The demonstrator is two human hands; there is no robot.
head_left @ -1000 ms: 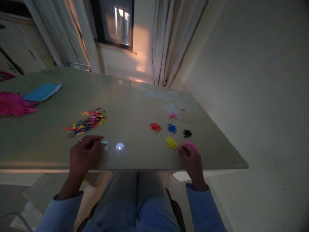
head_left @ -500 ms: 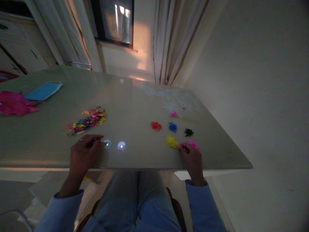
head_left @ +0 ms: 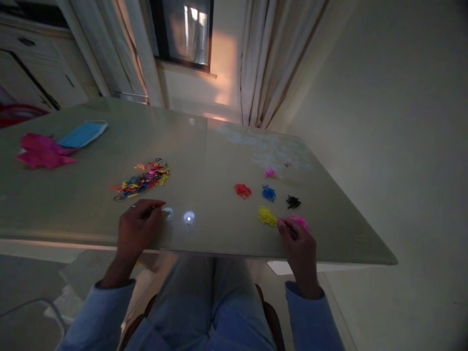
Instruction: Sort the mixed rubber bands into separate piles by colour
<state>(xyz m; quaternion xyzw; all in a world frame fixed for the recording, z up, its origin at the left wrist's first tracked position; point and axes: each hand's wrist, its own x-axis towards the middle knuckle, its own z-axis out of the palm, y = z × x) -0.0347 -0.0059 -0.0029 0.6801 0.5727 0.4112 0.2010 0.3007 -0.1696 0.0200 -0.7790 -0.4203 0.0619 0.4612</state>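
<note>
My left hand (head_left: 141,225) rests at the table's near edge with thumb and fingertips drawn together; whatever is in the pinch is too small to make out. Beyond it lies a mixed pile of small coloured rubber bands (head_left: 144,180). On the right, my right hand (head_left: 298,241) is closed in a pinch between the yellow rubber bands (head_left: 266,216) and the pink rubber bands (head_left: 300,222), which it partly covers. I cannot see what its fingertips hold. Behind these sit separate piles of red rubber bands (head_left: 243,190), blue rubber bands (head_left: 268,193) and black rubber bands (head_left: 293,202).
A small pink item (head_left: 269,172) and a clear, hard-to-read object (head_left: 287,163) lie farther back on the glossy table (head_left: 204,161). At far left are a blue face mask (head_left: 84,134) and a crumpled pink piece (head_left: 46,151). A wall borders the right side.
The whole view has shifted, so the table's things appear farther right. Both hands stay pinched in nearly the same places on the table; the piles look unchanged.
</note>
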